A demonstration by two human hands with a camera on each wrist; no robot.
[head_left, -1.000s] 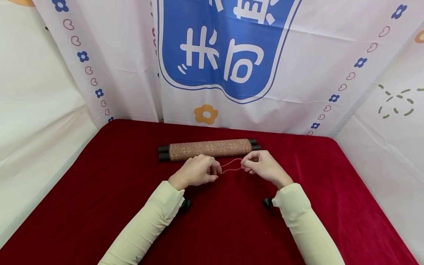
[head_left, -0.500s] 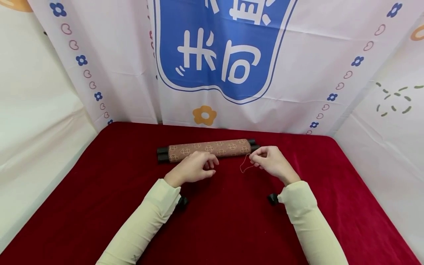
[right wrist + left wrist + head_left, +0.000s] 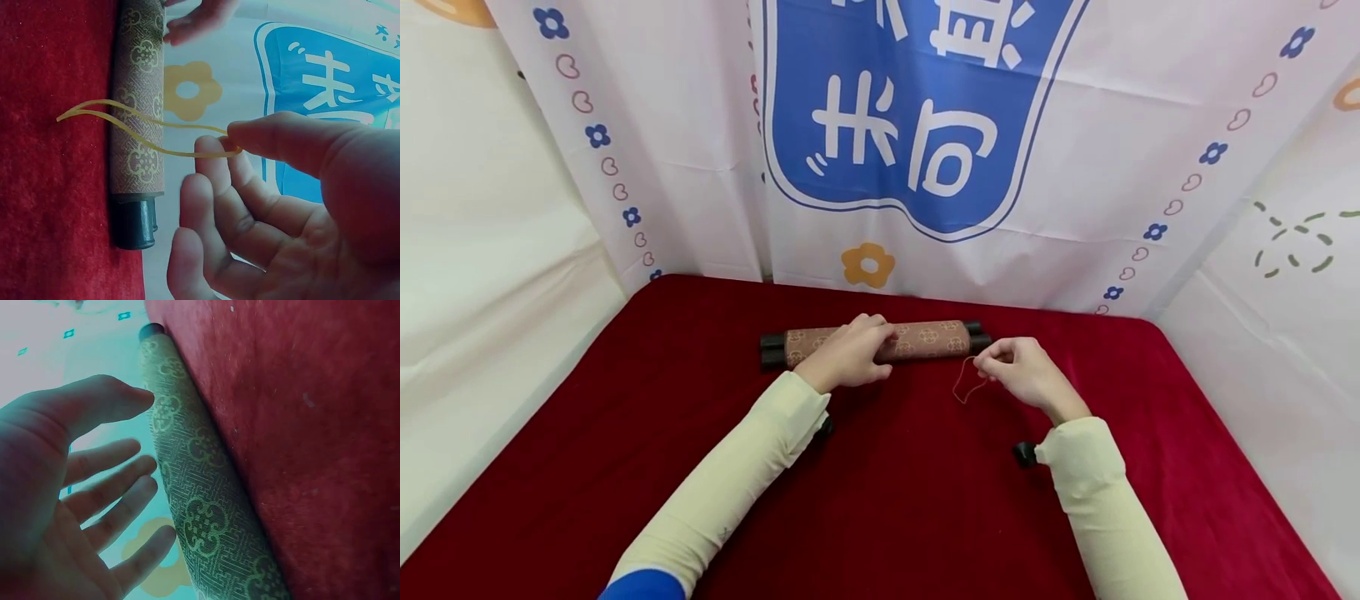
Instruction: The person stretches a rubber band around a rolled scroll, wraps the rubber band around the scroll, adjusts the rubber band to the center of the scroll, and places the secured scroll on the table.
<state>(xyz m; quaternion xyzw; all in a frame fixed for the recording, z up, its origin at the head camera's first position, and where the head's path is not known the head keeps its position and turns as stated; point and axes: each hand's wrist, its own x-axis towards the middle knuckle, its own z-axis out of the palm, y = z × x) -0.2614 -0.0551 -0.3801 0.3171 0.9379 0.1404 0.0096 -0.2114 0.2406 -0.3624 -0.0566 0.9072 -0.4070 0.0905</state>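
Note:
A rolled-up scroll (image 3: 925, 338) in brown patterned cloth, with black rod ends, lies across the far part of the table. Over its left half hovers my left hand (image 3: 850, 350), fingers spread and slightly bent. In the left wrist view the thumb and fingertips come close to the scroll (image 3: 203, 487); whether they touch it I cannot tell. At the scroll's right end, my right hand (image 3: 1028, 372) pinches a thin rubber band (image 3: 187, 154) between thumb and forefinger. The band hangs as a loose loop, and the other fingers of that hand are lightly curled.
Dark red velvet cloth (image 3: 925, 500) covers the table. Behind it hangs a white curtain (image 3: 1075, 167) with a blue printed sign (image 3: 880, 192) and flowers. White fabric walls stand at left and right.
The band was stretched between both hands; the left hand let go of it and moved forward over the scroll. The right hand drew a little to the right, still pinching the rubber band.

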